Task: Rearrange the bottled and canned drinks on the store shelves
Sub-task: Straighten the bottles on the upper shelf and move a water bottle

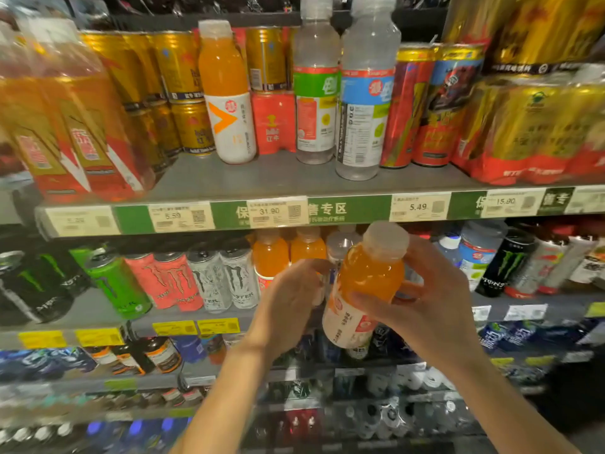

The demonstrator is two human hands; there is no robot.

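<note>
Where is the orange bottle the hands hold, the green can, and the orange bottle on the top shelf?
held orange bottle (371,273), head view, on its orange upper body.
green can (119,283), head view, on its side.
orange bottle on the top shelf (222,67), head view, on its orange upper part.

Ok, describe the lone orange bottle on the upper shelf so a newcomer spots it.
Find the upper shelf above the green price strip. Left of centre, between gold cans and red cans, stands the orange bottle: the only one there with an orange arrow on white.
</note>
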